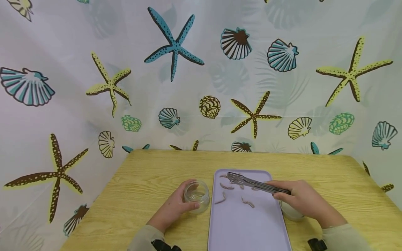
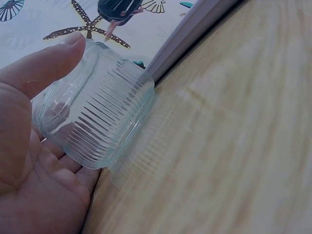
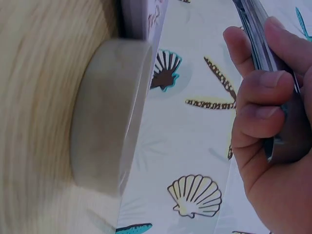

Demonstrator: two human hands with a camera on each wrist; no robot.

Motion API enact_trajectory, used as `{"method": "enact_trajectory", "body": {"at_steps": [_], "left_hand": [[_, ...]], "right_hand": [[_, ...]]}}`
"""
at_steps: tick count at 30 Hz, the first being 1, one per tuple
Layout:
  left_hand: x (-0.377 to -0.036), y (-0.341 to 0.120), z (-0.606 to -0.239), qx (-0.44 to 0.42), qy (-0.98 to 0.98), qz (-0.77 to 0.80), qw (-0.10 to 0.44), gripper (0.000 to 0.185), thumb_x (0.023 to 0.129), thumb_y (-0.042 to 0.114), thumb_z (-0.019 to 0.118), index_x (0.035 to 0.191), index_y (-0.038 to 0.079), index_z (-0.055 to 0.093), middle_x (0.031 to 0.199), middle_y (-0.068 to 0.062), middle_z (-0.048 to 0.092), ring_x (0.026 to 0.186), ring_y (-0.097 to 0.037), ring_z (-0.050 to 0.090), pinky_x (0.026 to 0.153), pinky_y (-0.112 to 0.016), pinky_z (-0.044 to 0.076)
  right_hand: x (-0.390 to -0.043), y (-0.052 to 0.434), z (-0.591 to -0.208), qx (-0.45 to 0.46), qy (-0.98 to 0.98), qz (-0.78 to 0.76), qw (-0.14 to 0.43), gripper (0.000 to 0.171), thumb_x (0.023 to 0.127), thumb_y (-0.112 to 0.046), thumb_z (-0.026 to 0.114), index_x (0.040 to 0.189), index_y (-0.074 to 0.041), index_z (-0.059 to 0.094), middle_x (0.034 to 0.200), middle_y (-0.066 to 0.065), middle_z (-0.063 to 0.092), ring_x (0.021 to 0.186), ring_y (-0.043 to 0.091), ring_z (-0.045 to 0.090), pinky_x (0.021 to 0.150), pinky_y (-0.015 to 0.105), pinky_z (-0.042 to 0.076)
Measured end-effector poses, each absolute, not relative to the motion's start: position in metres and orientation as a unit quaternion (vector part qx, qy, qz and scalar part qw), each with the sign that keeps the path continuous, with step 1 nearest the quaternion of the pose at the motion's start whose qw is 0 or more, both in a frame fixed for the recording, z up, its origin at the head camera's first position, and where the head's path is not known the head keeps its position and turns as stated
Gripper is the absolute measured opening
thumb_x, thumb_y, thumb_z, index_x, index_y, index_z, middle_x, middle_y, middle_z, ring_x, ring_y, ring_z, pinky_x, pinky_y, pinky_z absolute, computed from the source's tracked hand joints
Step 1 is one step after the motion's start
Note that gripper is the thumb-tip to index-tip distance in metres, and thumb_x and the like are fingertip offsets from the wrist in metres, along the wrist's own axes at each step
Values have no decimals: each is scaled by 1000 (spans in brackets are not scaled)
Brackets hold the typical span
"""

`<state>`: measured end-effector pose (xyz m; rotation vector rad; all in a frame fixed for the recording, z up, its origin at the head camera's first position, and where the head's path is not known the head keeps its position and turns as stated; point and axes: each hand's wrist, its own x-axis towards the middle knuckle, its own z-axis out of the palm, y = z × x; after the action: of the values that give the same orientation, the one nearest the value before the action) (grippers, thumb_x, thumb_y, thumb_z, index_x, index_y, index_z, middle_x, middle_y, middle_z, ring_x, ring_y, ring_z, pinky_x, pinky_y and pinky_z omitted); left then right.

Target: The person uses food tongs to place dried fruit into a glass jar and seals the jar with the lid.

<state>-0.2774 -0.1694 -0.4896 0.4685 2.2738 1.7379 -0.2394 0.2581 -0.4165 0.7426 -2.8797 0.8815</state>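
My left hand [image 1: 176, 205] grips a ribbed clear glass jar [image 2: 102, 107] that stands on the table left of the tray, thumb on one side and fingers round the other. Metal tongs [image 1: 259, 184] are held in my right hand [image 1: 303, 200], their closed head above the far part of the lilac tray [image 1: 245, 226]. In the left wrist view a thin pinkish strip [image 2: 112, 29] hangs at the head of the tongs [image 2: 119, 9]. Several small brownish-pink worm-like pieces, one of them a curved piece [image 1: 248, 202], lie on the tray's far half.
A low, round, whitish dish [image 3: 107, 117] stands on the wooden table [image 1: 150, 181] just right of the tray, partly under my right hand in the head view. A curtain [image 1: 201, 76] printed with starfish and shells hangs behind the table and at both sides.
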Motion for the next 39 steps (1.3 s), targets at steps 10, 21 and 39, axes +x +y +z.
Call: {"method": "enact_trajectory", "body": {"at_steps": [10, 21, 39], "left_hand": [[-278, -171, -492, 159, 787, 585, 112, 83, 86, 30, 83, 154, 19, 36, 153, -10, 45, 140, -27, 40, 114, -46, 29], [-278, -171, -493, 153, 782, 594, 113, 83, 84, 31, 84, 152, 21, 38, 153, -9, 45, 142, -25, 38, 116, -48, 25], [-280, -170, -494, 162, 775, 600, 114, 83, 85, 27, 84, 153, 21, 37, 152, -6, 45, 142, -23, 39, 116, -45, 27]], "right_hand": [[-238, 226, -410, 271, -915, 298, -10, 41, 98, -41, 65, 138, -34, 64, 59, -18, 41, 51, 2, 26, 53, 24, 35], [-242, 199, -402, 289, -916, 278, -15, 41, 98, -40, 66, 139, -37, 63, 82, -19, 65, 51, 3, 30, 52, 25, 34], [-241, 188, -399, 292, -914, 281, -29, 44, 98, -48, 63, 141, -41, 59, 92, -23, 66, 51, 3, 30, 52, 26, 35]]}}
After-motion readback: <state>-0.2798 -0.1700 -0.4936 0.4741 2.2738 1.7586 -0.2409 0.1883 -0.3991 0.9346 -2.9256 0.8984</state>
